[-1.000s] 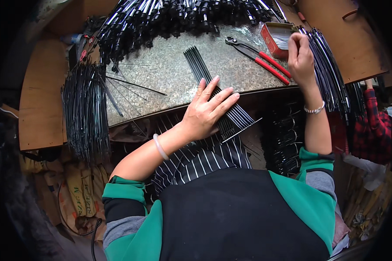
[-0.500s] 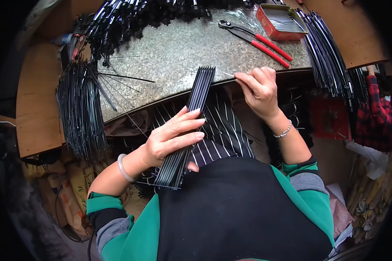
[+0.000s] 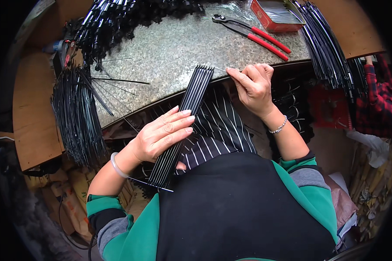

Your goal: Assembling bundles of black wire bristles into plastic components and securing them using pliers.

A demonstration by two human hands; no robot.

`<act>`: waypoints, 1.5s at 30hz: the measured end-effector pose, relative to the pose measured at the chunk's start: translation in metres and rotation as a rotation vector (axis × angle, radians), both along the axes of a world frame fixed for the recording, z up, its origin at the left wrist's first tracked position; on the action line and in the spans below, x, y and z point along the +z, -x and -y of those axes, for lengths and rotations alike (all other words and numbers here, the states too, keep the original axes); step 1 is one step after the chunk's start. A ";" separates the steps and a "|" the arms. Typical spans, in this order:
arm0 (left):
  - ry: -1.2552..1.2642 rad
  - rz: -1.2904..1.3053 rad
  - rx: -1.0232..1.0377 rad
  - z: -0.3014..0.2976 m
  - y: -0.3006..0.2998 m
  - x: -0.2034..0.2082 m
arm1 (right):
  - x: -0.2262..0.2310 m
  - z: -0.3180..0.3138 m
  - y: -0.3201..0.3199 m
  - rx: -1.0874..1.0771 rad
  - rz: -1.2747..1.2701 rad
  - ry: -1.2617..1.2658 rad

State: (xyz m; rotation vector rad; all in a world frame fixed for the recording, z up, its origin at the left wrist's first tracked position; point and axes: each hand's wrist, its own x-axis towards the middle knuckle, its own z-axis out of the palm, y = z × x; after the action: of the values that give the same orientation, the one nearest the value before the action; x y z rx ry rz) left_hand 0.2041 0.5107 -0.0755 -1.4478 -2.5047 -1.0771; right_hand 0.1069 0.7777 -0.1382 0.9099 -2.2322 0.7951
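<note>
A flat bundle of thin black rods is pressed under the left hand, fingers spread, slanting off the surface's near edge. The right hand, curled, pinches beside the tips. Stiff, light and slippery rods seem best clamped mid-length.

I see a flat bundle of thin black rods lying side by side like a narrow slat; it slopes from the grey stone tabletop's edge down onto my striped apron; its upper ends sit even on the stone, its lower ends reach my waist; one stray rod sticks out sideways there.
</note>
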 end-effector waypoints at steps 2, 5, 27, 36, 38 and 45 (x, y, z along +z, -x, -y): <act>-0.023 0.031 0.003 -0.001 0.001 0.002 | -0.001 0.000 0.000 0.000 0.002 -0.010; -0.038 0.040 0.007 -0.001 0.001 -0.001 | 0.000 0.000 0.000 0.004 0.005 -0.013; -0.027 0.017 -0.014 0.001 -0.001 -0.006 | -0.004 0.006 -0.001 0.051 0.023 -0.056; -0.020 0.005 -0.051 -0.002 0.000 -0.004 | -0.004 0.007 0.000 0.074 0.036 -0.061; -0.036 0.008 -0.057 -0.003 0.001 -0.003 | -0.005 0.014 -0.002 0.053 0.030 -0.072; -0.052 -0.005 -0.055 -0.006 0.003 0.002 | -0.001 0.016 -0.002 0.060 0.062 -0.145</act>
State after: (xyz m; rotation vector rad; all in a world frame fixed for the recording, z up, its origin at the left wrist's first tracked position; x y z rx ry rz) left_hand 0.2011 0.5164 -0.0740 -1.5115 -2.4279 -1.1377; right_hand 0.1090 0.7616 -0.1389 1.0382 -2.3509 0.7038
